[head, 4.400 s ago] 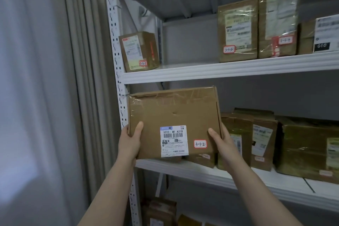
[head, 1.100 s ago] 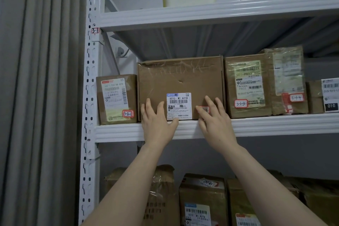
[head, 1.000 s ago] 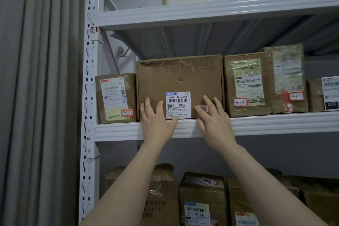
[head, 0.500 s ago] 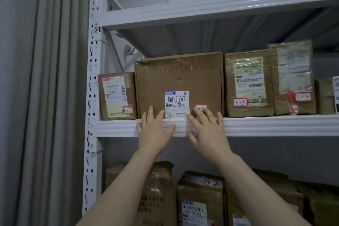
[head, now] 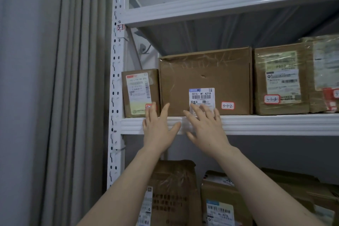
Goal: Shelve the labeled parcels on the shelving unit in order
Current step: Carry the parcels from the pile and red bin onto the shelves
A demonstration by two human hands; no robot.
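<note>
Shelf bears parcel 3-1-2; left hand, right hand spread before it.

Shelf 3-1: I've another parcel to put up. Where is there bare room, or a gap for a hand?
Crowded: the small parcel, 3-1-2 parcel and 3-1-3 parcel stand packed side by side. Free: above the small parcel, between the upright post and the 3-1-2 parcel; a band over the row, under the upper shelf.

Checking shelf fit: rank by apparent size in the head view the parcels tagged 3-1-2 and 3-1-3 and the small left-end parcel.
1. Parcel tagged 3-1-2: widest face.
2. Parcel tagged 3-1-3: similar height, narrower.
3. Small left-end parcel: shortest, narrowest.
All share one shelf, so nearness barely matters.
</note>
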